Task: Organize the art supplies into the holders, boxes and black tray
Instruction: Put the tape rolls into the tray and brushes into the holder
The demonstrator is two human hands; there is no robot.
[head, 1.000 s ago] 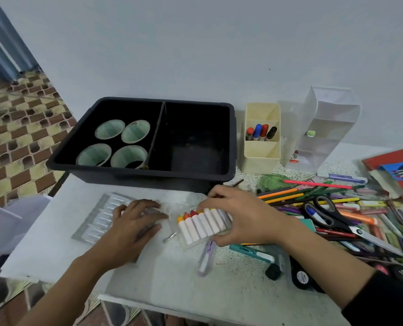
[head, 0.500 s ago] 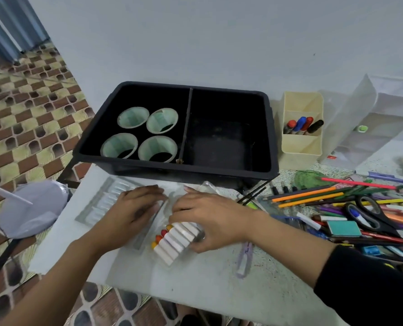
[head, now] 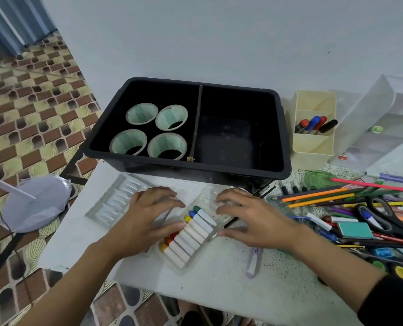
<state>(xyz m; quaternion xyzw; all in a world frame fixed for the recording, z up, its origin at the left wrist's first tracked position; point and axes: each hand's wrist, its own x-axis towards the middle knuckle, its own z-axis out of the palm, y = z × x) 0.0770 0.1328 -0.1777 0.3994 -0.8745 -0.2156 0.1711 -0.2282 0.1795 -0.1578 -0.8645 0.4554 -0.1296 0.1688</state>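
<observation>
Crayons (head: 191,234) lie in the clear case (head: 203,198) between my left hand (head: 146,217) and right hand (head: 252,220), fingers (head: 165,201) spread, gripping nothing; I should press evenly, keeping it level.

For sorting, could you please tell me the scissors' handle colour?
The scissors have black handles; head view.

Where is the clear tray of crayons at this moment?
In the head view the crayon tray lies on the white table between the left hand and the right hand, just in front of the black tray.
</observation>
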